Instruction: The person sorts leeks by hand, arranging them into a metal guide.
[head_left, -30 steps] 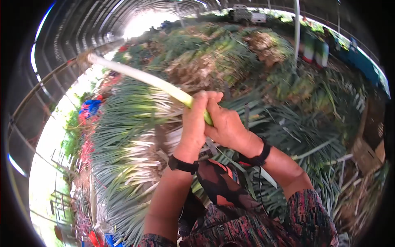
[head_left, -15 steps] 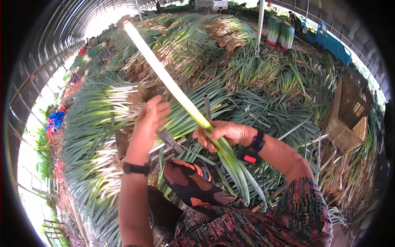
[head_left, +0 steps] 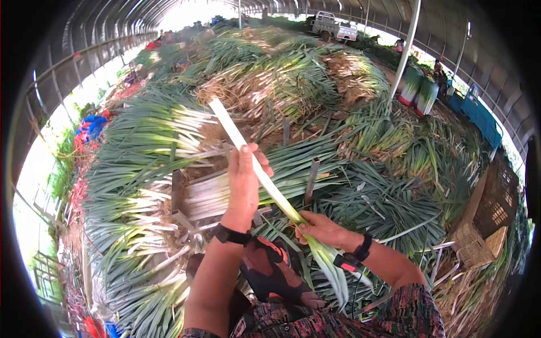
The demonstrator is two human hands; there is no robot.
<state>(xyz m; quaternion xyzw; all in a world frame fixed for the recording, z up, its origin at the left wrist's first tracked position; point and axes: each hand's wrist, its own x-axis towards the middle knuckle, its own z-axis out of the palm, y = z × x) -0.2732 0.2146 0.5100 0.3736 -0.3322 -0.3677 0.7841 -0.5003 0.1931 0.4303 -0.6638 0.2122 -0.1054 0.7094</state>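
A long leek (head_left: pixel 277 196) slants across my front, its white root end up and away to the left, its green leaves hanging down near my lap. My right hand (head_left: pixel 322 230) is closed round it where the white turns to green. Farther up the white shaft is my left hand (head_left: pixel 245 183), thumb on the near side and fingers curled behind. Beyond my hands, a row of leeks (head_left: pixel 211 194) lies within a metal frame (head_left: pixel 176 191) with upright posts. A patterned cloth (head_left: pixel 270 267) covers my lap area.
Large heaps of leeks (head_left: pixel 141 132) spread at left and ahead. Loose green leaves (head_left: pixel 389 197) lie to the right, near a plastic crate (head_left: pixel 479 239). Farther off are a support pole (head_left: pixel 404 50), wrapped leek bundles (head_left: pixel 426 96), a blue cart (head_left: pixel 479 115) and a truck (head_left: pixel 333 27).
My left hand has gone from open beside the leek to closed on its white shaft. The leek sits lower in view, and the camera view has shifted.
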